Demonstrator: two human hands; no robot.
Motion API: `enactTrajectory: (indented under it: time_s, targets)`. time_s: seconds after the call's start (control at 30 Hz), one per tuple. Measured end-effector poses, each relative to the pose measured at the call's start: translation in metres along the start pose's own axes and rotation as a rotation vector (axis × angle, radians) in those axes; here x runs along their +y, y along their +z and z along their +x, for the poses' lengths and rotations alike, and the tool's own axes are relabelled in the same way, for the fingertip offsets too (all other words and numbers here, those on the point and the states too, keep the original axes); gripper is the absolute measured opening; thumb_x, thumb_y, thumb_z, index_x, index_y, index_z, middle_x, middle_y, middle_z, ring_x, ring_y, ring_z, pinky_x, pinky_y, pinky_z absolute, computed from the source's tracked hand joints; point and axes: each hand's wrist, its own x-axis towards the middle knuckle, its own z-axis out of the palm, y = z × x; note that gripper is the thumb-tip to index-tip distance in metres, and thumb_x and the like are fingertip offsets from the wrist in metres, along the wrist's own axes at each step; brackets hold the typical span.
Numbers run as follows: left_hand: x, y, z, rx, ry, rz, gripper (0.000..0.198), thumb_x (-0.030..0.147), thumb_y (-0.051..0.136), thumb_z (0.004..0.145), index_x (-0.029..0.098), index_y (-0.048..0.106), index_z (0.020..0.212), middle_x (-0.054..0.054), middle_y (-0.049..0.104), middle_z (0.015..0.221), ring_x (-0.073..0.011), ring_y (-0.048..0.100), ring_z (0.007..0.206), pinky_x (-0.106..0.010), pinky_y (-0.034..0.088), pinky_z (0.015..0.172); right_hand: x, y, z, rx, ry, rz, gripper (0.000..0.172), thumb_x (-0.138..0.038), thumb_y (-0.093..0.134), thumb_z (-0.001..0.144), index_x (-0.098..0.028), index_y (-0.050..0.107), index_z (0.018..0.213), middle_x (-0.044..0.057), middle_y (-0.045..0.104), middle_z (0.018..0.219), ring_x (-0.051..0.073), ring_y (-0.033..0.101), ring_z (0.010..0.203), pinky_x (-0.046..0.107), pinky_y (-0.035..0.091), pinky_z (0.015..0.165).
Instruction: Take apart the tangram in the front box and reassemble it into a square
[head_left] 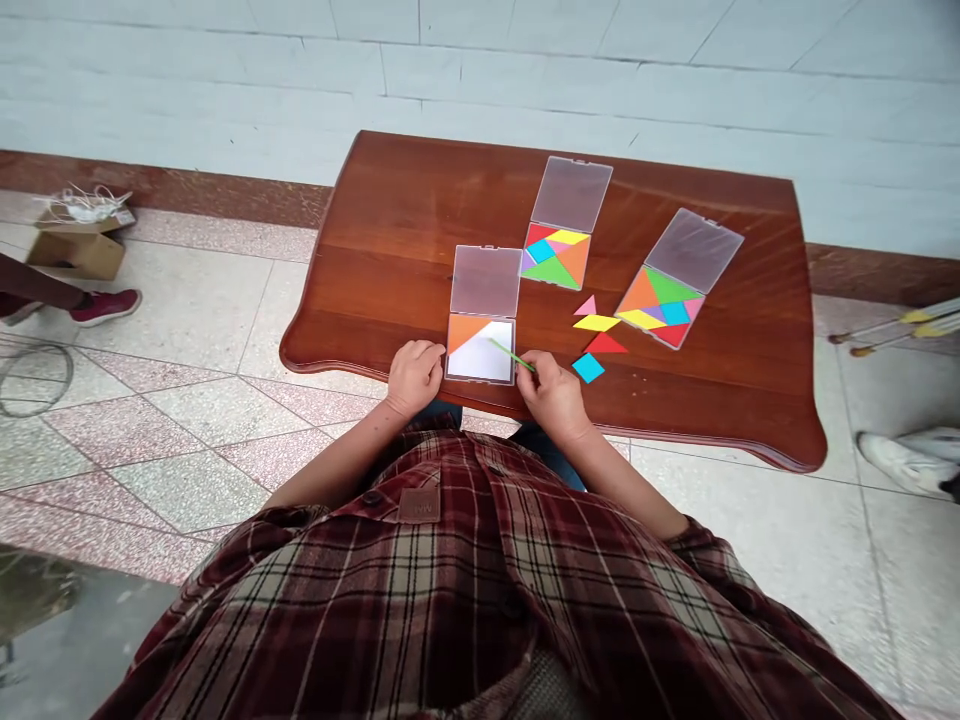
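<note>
A clear plastic tangram case (517, 350) lies with its lid folded back at the table's front edge. Inside its tray, an orange triangle (463, 328) fills the upper left corner over a white base. My left hand (414, 378) is closed, with bent fingers against the case's left side. Between the fingertips of my right hand (553, 392), a green tangram piece (511, 353) appears nearly edge-on as a thin strip slanting over the tray. Loose to the right lie a pink triangle (586, 306), a yellow parallelogram (597, 323), a red triangle (606, 344) and a blue square (589, 368).
Two filled tangram cases with opened lids stand farther back, one behind the loose pieces (559, 262) and one to the right (664, 303). The brown wooden table (420, 200) is near a wall. Cardboard boxes (79, 250) and a person's shoe (106, 306) are on the floor left.
</note>
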Motion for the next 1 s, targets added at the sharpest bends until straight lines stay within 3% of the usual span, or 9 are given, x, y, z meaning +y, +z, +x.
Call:
enactTrajectory:
  time_s: [0.2,0.33,0.53,0.77,1.0]
  targets:
    - [-0.001,0.001,0.001,0.022,0.008,0.018,0.027,0.015,0.042,0.089,0.017,0.066,0.102,-0.01,0.067,0.096,-0.0234,0.056,0.087,-0.038,0.045,0.082,-0.012,0.001,0.003,0.122,0.288,0.532,0.018,-0.039,0.054,0.083,-0.025,0.044,0.085,-0.001,0.068,0.071,0.012,0.058,0.052,0.025,0.043,0.053]
    - [-0.002,0.001,0.002,0.029,0.007,0.007,0.027,0.016,0.042,0.09,0.017,0.066,0.101,-0.01,0.067,0.094,-0.0234,0.056,0.086,-0.038,0.045,0.081,-0.016,0.004,0.004,0.089,0.524,0.893,0.032,-0.046,0.066,0.071,-0.024,0.044,0.079,-0.004,0.064,0.063,0.009,0.052,0.047,0.02,0.034,0.043]
    - [-0.003,-0.001,0.002,0.047,-0.002,-0.024,0.025,0.017,0.043,0.089,0.018,0.066,0.099,-0.009,0.068,0.094,-0.0224,0.058,0.087,-0.036,0.046,0.081,-0.016,-0.001,0.006,0.016,0.808,1.209,0.039,-0.039,0.077,0.054,-0.023,0.048,0.075,-0.005,0.061,0.062,0.006,0.049,0.05,0.017,0.033,0.043]
    - [-0.005,-0.006,0.006,0.034,-0.051,-0.118,0.023,0.021,0.043,0.089,0.02,0.065,0.095,-0.008,0.069,0.093,-0.0216,0.06,0.087,-0.036,0.047,0.082,-0.019,-0.013,0.007,-0.105,0.898,1.446,0.042,-0.028,0.079,0.055,-0.024,0.043,0.076,-0.009,0.049,0.062,0.004,0.039,0.048,0.017,0.029,0.042]
    - [-0.006,-0.008,0.009,0.064,-0.036,-0.124,0.021,0.022,0.045,0.087,0.021,0.065,0.091,-0.007,0.07,0.089,-0.0213,0.06,0.084,-0.036,0.048,0.081,-0.024,-0.013,0.006,-0.134,0.916,1.462,0.04,-0.025,0.077,0.052,-0.022,0.043,0.074,-0.006,0.056,0.07,0.005,0.048,0.058,0.017,0.037,0.05]
